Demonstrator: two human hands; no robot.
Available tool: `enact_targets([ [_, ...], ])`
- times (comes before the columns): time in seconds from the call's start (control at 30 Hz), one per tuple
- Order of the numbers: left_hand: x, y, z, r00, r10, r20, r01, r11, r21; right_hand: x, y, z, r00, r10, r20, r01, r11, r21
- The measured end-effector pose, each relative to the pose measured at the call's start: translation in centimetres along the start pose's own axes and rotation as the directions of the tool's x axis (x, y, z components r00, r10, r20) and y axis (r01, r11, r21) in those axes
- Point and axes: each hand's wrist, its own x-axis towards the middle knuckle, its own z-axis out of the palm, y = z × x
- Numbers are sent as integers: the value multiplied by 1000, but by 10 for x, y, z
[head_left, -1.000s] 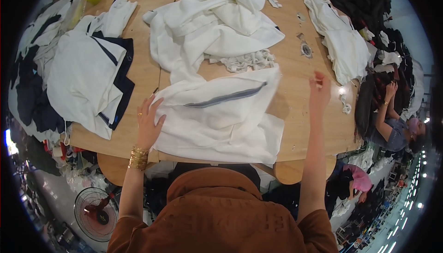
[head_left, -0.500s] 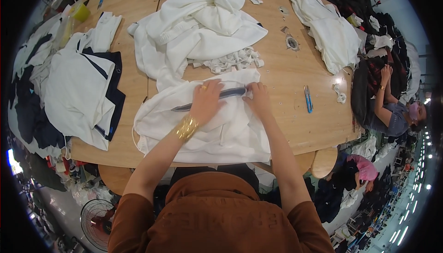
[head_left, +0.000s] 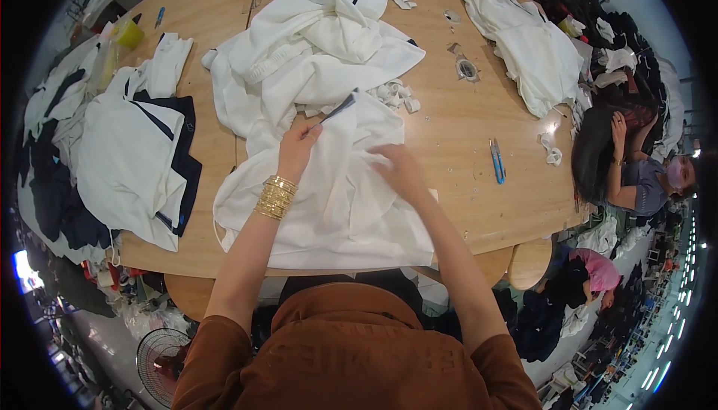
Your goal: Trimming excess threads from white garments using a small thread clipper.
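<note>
In front of me a white garment [head_left: 329,223] is spread on the table, its top part lifted into folds. My left hand [head_left: 297,147] is closed on it, pinching the cloth beside a narrow dark navy strip [head_left: 340,108] that slants up to the right. My right hand [head_left: 400,171] is over the garment's right side, slightly blurred, its fingers stretched out toward the middle; whether they touch the cloth is hard to make out. Behind lies a heap of white garments [head_left: 314,44], with white cloth scraps [head_left: 393,96] partly hidden by the lifted cloth.
Thread snips with blue handles [head_left: 497,162] lie on the wooden table [head_left: 464,208] at right. White and navy garments [head_left: 127,156] are stacked at left, near a yellow container [head_left: 129,34]. Another white garment [head_left: 523,44] lies far right, where a co-worker [head_left: 647,178] handles dark cloth.
My left hand has moved left and now pinches the garment, whose dark strip has been raised and turned steeper. My right hand has shifted left and slightly nearer, off the strip's end.
</note>
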Motion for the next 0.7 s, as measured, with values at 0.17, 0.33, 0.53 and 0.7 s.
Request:
enact_targets([
  [0.17, -3, 0, -4, 995, 69, -74, -70, 997, -11, 8, 5, 36, 971, 82, 225, -11, 954, -301],
  [0.33, -14, 19, -24, 989, 57, -136, -63, 997, -44, -29, -21, -62, 941, 251, 227, -278, 956, 92],
  [0.53, -20, 25, -14, 991, 135, 24, -132, 902, 411, -126, 17, -100, 962, 215, 169, -194, 972, -130],
  [0.7, -26, 21, -6, 876, 460, 142, -460, 711, 532, -142, 20, -79, 929, 367, -51, -360, 859, -366],
])
